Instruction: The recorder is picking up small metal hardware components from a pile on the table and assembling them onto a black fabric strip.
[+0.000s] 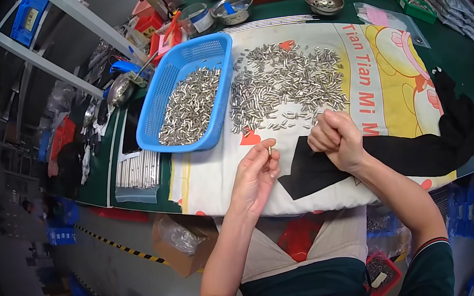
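Note:
My left hand [255,172] is closed in a pinch on a small metal cylinder [269,150], held upright between thumb and fingers. My right hand [337,138] is curled into a fist above a black cloth [318,168]; what it holds, if anything, is hidden. Just beyond both hands, a wide pile of short silvery metal cylinders [285,83] lies spread on a white printed cloth [216,169]. To the left of the pile stands a blue plastic basket [148,121], filled with many more such cylinders [192,107].
Long metal rods [271,22] lie behind the pile, near a steel bowl [324,2] and another bowl with a blue item [231,9]. A bag of rods [137,173] rests left of the cloth. Far right are a green tray [416,6] and bagged parts [454,11].

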Motion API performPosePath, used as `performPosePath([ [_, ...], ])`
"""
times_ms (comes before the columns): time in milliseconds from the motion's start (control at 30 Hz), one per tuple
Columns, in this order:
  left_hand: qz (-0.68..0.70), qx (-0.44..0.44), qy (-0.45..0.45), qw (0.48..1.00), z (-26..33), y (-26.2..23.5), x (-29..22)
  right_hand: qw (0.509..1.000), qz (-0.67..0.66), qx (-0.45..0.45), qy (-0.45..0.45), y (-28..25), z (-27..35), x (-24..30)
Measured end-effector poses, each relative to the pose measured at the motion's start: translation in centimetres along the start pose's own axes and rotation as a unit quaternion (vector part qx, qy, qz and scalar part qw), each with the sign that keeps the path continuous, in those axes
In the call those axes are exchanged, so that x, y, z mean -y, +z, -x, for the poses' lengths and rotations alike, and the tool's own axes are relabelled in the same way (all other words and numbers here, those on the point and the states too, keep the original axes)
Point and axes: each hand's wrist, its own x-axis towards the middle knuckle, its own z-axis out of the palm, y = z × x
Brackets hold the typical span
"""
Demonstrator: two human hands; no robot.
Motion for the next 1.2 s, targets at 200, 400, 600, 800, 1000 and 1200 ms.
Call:
performPosePath([
  [200,-0.324,-0.079,0.072,0.94,-0.4,-0.3,-2.0,1.0,-0.006,0.009,-0.005,-0.4,0.1,-0.2],
  [400,-0.728,-0.049,0.307,0.61,-2.2,-0.3,-1.8,1.0,-0.004,0.01,-0.003,-0.3,0.1,-0.1],
  [600,-0.751,0.023,0.29,0.593,-3.0,-0.3,-1.7,1.0,0.002,0.0,-0.001,0.0,0.1,-0.1],
  [800,-0.725,0.078,0.239,0.642,-0.4,3.4,0.4,1.0,0.005,-0.011,-0.005,-0.2,0.2,0.0],
  [1000,-0.702,0.039,0.221,0.676,-0.7,2.5,1.8,0.999,-0.02,0.026,-0.029,-0.3,0.5,0.0],
  [1200,-0.704,0.029,0.219,0.675,-0.7,2.6,2.1,0.998,-0.048,0.039,-0.016,-0.2,0.8,-0.2],
])
